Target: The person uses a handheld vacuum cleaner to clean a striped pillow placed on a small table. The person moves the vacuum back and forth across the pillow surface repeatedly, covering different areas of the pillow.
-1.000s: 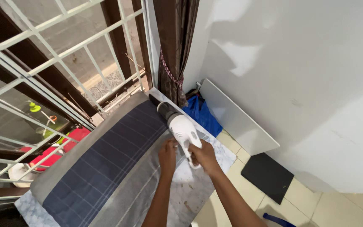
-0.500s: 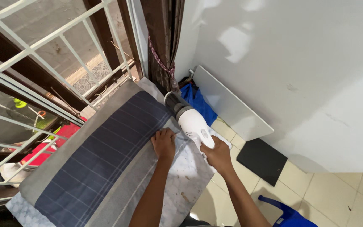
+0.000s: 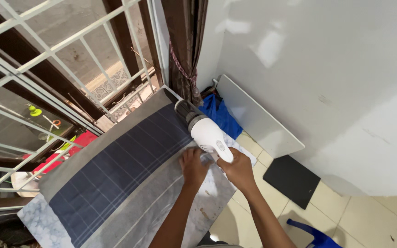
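A: Our right hand (image 3: pixel 239 169) is clenched round the rear handle of the white handheld steamer (image 3: pixel 205 131), so that is the hand doing the holding. Do we agree on where the steamer sits?

B: We do. It lies on the blue checked cloth (image 3: pixel 116 172), close to the cloth's near-right edge, with its dark nozzle end pointing away from us toward the brown curtain (image 3: pixel 184 50) and the window grille (image 3: pixel 60 59).

A: And its long axis?

B: It runs from our right hand up and to the left, slanting across the cloth's stripes, not along them. The handle is the end nearest us; the nozzle is the far end.

A: What about our left hand (image 3: pixel 194 165)?

B: It holds nothing. It lies flat, fingers spread, pressing on the cloth just beside the steamer's body, on its left. The two hands are nearly touching.

A: So which is nearer the steamer?

B: The right hand is on it; the left is right next to it but rests only on the fabric.

A: And the cloth lies which way from us?

B: Its long run stretches down and to the left across the marble-patterned worktop (image 3: pixel 212 202), well away from both hands. On the other side we see a blue bag (image 3: pixel 221 115) and a white board (image 3: pixel 258 119) leaning at the wall.
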